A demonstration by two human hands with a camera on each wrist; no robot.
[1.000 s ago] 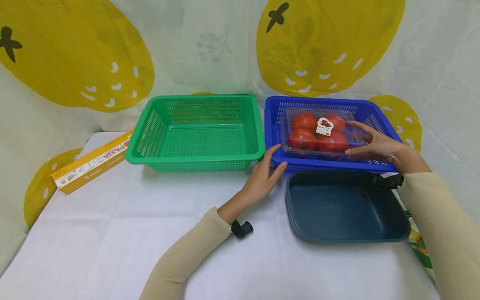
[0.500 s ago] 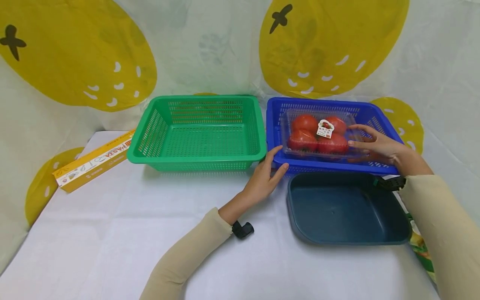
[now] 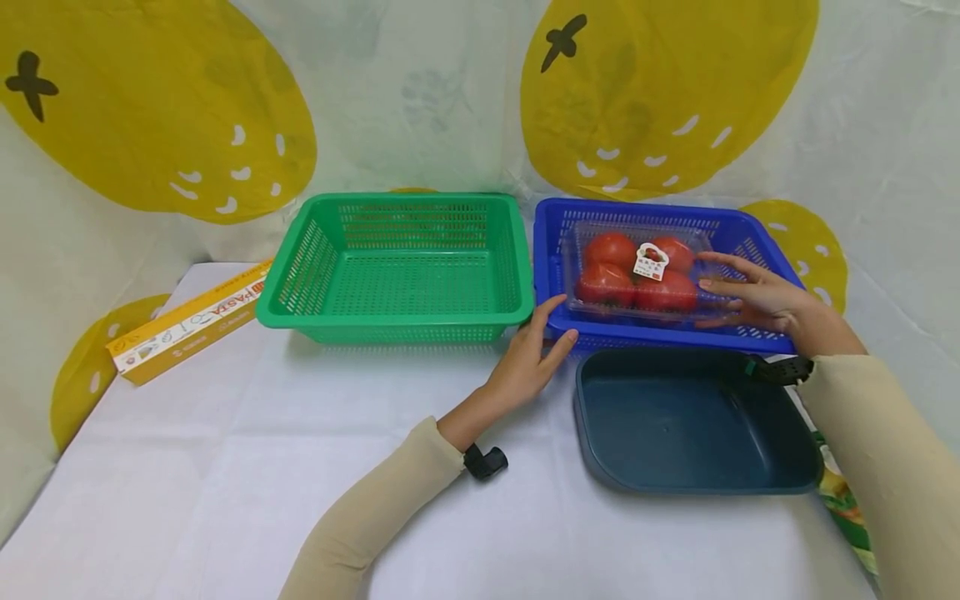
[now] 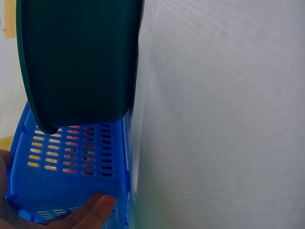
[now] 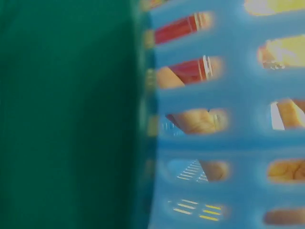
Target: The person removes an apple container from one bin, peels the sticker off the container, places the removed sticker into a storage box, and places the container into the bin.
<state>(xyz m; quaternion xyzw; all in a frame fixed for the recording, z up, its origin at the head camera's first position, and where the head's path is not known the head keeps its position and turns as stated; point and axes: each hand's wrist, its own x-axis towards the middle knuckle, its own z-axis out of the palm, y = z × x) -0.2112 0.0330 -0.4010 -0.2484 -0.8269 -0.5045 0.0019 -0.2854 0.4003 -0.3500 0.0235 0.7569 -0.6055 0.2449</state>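
From my remote seat I am seeing the right hand (image 3: 765, 296) resting its spread, slightly bent fingers at one end of the clear tomato pack (image 3: 632, 310), which is lying just left of that palm, inside the blue basket (image 3: 675, 333). Whether the fingers are pinching the plastic, I am not able to tell. The left hand (image 3: 521, 358) is gripping nothing; its finger and thumb are standing straight and apart, touching the basket's corner just ahead.

For good handling, I am favouring thumb and fingers set on opposite walls, not bearing on the lid, as thin plastic is likely to flex. I am wanting only gentle left-hand pressure, so the basket stays put.

Counting, I am getting one pack, four visible tomatoes (image 3: 603, 285) and one label (image 3: 651, 260); two baskets, the green basket (image 3: 393, 322) sitting ahead-left of the left hand; one dark basin (image 3: 675, 442) just to its right; one pasta box (image 3: 195, 321) well to its left.
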